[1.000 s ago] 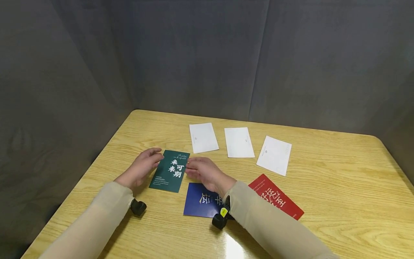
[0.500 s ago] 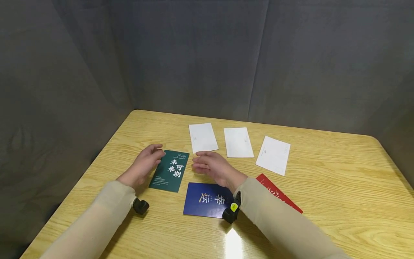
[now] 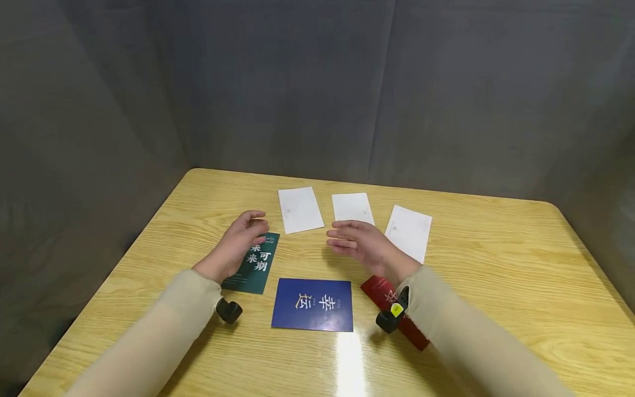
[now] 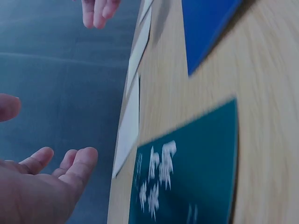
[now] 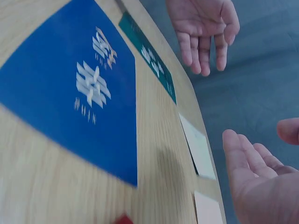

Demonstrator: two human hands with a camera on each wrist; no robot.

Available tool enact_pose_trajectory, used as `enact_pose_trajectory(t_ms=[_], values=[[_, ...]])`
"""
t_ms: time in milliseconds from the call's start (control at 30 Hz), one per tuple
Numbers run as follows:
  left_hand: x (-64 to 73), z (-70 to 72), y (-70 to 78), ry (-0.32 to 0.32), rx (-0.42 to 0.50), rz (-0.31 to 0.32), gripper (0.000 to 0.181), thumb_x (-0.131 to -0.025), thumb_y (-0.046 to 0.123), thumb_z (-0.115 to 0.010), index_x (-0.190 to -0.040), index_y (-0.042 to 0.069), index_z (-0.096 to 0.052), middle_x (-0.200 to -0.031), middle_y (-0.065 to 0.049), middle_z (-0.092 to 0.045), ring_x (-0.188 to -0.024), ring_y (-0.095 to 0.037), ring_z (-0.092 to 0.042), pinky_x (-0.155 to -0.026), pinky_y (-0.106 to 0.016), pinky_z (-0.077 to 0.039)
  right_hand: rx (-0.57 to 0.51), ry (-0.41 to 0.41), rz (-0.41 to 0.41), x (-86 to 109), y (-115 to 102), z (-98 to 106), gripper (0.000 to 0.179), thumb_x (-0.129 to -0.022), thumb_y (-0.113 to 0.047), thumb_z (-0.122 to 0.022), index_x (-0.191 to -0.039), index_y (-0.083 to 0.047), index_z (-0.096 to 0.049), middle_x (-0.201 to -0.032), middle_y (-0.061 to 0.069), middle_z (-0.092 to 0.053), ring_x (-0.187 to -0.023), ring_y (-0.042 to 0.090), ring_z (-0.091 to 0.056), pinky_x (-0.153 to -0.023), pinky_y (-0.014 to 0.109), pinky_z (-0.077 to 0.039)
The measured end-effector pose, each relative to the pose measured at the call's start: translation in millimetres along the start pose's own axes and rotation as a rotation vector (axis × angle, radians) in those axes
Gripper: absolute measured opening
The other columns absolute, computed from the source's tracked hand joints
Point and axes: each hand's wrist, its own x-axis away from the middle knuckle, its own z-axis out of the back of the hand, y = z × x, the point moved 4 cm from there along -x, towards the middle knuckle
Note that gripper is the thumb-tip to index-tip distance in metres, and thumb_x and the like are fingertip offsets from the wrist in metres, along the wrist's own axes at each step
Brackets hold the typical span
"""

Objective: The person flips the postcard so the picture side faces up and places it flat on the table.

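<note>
My left hand [image 3: 238, 242] hovers over the upper left part of a dark green card [image 3: 255, 270] with white characters, hiding some of it. Its fingers are relaxed and hold nothing, as the left wrist view of the hand [image 4: 51, 186] confirms. My right hand [image 3: 369, 248] is raised above the table, overlapping the middle white card [image 3: 352, 205] in the head view; its fingers are loosely extended with nothing in them. Between the forearms lies a blue card [image 3: 312, 304], turned sideways. A red card [image 3: 387, 295] lies partly under the right wrist and sleeve in view.
Two more white cards, the left one [image 3: 300, 209] and the right one [image 3: 410, 234], lie toward the back of the wooden table [image 3: 496, 264]. A dark grey cloth [image 3: 297, 88] hangs behind the table and along its sides. Black cameras [image 3: 229, 311] sit on both wrists.
My right hand has moved right, away from the green card, and uncovered the blue card. The left hand has lifted and shifted slightly right. The head view has turned a little; the cards have stayed put.
</note>
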Motion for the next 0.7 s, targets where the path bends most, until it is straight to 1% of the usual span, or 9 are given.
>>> enact_pose_trajectory(t_ms=[133, 267, 367, 467, 600, 700], values=[[-7.6, -14.5, 0.9, -0.029, 0.025, 0.004, 0.054, -0.109, 0.013, -0.046, -0.155, -0.008, -0.026, -0.154, -0.030, -0.032, -0.143, -0.042, -0.037, -0.118, -0.050, -0.033, 0.033, 0.032, 0.012, 0.4, -2.1, 14.3, 0.047, -0.109, -0.012, -0.045, -0.149, 0.014, -0.037, -0.150, 0.033, -0.046, -0.123, 0.028, -0.063, -0.102, 0.034, -0.052], [-14.1, -33.5, 3.8, -0.060, 0.048, 0.016, 0.052, -0.108, 0.013, -0.047, -0.154, -0.007, -0.029, -0.153, -0.029, -0.034, -0.142, -0.042, -0.038, -0.118, -0.050, -0.033, 0.043, 0.045, 0.014, -0.5, -1.1, 25.0, 0.048, -0.109, -0.010, -0.046, -0.149, 0.015, -0.036, -0.149, 0.033, -0.046, -0.126, 0.030, -0.062, -0.099, 0.031, -0.053], [-20.5, -47.5, 7.0, -0.067, 0.060, 0.012, 0.050, -0.108, 0.013, -0.048, -0.151, -0.006, -0.033, -0.149, -0.027, -0.038, -0.141, -0.042, -0.040, -0.117, -0.049, -0.035, 0.061, 0.069, 0.005, -0.2, -0.4, 33.6, 0.048, -0.109, -0.011, -0.047, -0.149, 0.015, -0.037, -0.149, 0.032, -0.047, -0.121, 0.025, -0.066, -0.098, 0.030, -0.054], [-26.8, -59.7, 10.0, -0.072, 0.086, 0.001, 0.047, -0.107, 0.011, -0.049, -0.148, -0.006, -0.037, -0.144, -0.026, -0.042, -0.139, -0.044, -0.042, -0.116, -0.049, -0.037, 0.087, 0.096, 0.000, 0.9, -0.6, 43.9, 0.048, -0.109, -0.012, -0.046, -0.149, 0.014, -0.037, -0.149, 0.032, -0.048, -0.117, 0.022, -0.067, -0.100, 0.033, -0.052], [-32.2, -75.3, 13.6, -0.102, 0.090, 0.000, 0.048, -0.106, 0.010, -0.049, -0.149, -0.008, -0.037, -0.139, -0.025, -0.046, -0.136, -0.044, -0.044, -0.114, -0.047, -0.039, 0.116, 0.120, -0.014, 4.0, -0.6, 59.1, 0.049, -0.110, -0.014, -0.044, -0.150, 0.014, -0.035, -0.151, 0.032, -0.046, -0.128, 0.030, -0.061, -0.108, 0.038, -0.047], [-35.5, -86.5, 15.7, -0.130, 0.075, 0.007, 0.051, -0.105, 0.011, -0.050, -0.150, -0.008, -0.036, -0.139, -0.024, -0.047, -0.136, -0.043, -0.045, -0.113, -0.045, -0.041, 0.129, 0.149, -0.026, 7.2, -1.0, 72.8, 0.050, -0.111, -0.016, -0.043, -0.152, 0.012, -0.034, -0.152, 0.031, -0.045, -0.135, 0.034, -0.054, -0.109, 0.039, -0.045]])
